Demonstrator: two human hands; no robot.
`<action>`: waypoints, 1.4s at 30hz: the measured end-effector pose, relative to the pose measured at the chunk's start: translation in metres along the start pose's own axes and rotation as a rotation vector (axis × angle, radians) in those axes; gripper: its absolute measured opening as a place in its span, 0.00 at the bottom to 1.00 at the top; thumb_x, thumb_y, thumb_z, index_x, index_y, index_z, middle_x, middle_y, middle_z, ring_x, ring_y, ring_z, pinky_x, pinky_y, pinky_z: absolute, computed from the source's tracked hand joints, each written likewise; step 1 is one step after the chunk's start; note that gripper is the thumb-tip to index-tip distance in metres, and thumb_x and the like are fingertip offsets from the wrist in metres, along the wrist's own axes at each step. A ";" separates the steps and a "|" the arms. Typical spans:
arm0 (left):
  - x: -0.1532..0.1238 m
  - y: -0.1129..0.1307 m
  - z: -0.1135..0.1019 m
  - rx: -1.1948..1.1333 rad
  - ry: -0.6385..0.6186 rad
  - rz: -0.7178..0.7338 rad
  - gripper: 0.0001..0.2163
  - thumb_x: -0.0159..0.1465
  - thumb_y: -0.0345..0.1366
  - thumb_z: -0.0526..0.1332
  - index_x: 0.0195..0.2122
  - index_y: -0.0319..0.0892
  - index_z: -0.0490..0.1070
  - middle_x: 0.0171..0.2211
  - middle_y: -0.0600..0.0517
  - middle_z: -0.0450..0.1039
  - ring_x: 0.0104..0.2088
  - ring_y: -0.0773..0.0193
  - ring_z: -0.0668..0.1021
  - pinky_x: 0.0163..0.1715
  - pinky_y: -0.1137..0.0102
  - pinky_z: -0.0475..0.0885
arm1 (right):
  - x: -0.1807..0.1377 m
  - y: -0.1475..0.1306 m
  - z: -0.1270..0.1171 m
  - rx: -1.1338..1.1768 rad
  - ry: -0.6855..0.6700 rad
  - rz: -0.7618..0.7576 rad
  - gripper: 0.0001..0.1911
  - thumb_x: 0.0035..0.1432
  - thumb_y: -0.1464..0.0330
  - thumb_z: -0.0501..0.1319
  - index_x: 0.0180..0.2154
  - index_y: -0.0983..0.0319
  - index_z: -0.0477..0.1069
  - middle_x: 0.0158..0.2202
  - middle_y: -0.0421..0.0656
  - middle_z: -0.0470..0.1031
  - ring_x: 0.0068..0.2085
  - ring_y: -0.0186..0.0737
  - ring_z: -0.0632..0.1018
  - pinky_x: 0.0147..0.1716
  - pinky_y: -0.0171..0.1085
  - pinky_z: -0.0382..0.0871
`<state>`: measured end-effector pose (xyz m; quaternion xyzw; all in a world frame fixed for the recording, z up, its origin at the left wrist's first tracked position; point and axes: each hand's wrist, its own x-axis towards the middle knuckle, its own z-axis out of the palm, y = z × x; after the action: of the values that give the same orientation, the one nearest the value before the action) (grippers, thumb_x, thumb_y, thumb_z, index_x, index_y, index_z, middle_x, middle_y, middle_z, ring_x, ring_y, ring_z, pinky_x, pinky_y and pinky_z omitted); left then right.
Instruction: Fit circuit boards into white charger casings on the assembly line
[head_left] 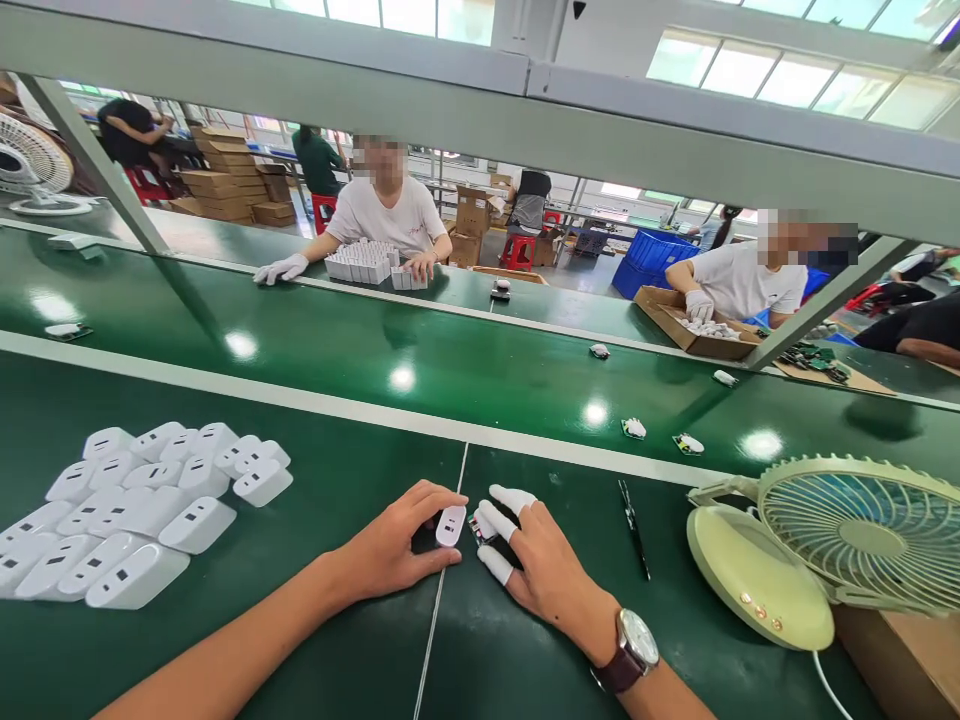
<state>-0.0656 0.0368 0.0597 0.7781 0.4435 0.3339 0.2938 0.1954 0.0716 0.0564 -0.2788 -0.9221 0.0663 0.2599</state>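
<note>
My left hand is closed around a white plastic charger housing, thumb and fingers at its two ends. The face with two dark port slots is turned up toward me. Just right of it, my right hand pinches a small circuit board with pale parts on it, partly hidden by the fingers. White finger cots cover its thumb and two fingers, and a watch is on the wrist. The housing and the board are close together but apart.
White charger housings stand clustered at the left. Black tweezers and a yellow-green fan lie to the right. Small board assemblies sit on the green belt. Beyond it, two co-workers handle white parts; a metal beam crosses above.
</note>
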 end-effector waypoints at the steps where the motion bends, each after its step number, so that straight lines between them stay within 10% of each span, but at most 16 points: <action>1: 0.000 0.000 0.000 0.001 0.001 -0.006 0.22 0.65 0.35 0.67 0.60 0.50 0.69 0.52 0.48 0.75 0.44 0.60 0.78 0.45 0.65 0.79 | 0.000 0.000 -0.001 0.013 0.008 -0.024 0.28 0.70 0.71 0.59 0.69 0.58 0.58 0.60 0.55 0.71 0.60 0.56 0.73 0.54 0.56 0.76; 21: -0.005 -0.002 0.010 0.060 0.105 0.158 0.37 0.66 0.31 0.65 0.72 0.52 0.48 0.56 0.48 0.76 0.51 0.58 0.79 0.53 0.59 0.78 | 0.001 -0.025 -0.011 0.208 0.340 -0.008 0.33 0.68 0.74 0.61 0.70 0.55 0.55 0.51 0.50 0.72 0.52 0.47 0.77 0.50 0.48 0.78; 42: -0.005 0.005 0.016 0.172 0.089 0.301 0.40 0.68 0.28 0.63 0.75 0.51 0.41 0.58 0.47 0.76 0.58 0.53 0.75 0.59 0.55 0.75 | -0.003 -0.028 -0.011 0.091 0.208 -0.133 0.38 0.67 0.75 0.60 0.73 0.65 0.47 0.48 0.55 0.74 0.44 0.52 0.77 0.38 0.50 0.79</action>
<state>-0.0530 0.0280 0.0525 0.8424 0.3615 0.3692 0.1530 0.1902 0.0462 0.0717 -0.2101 -0.9028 0.0615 0.3702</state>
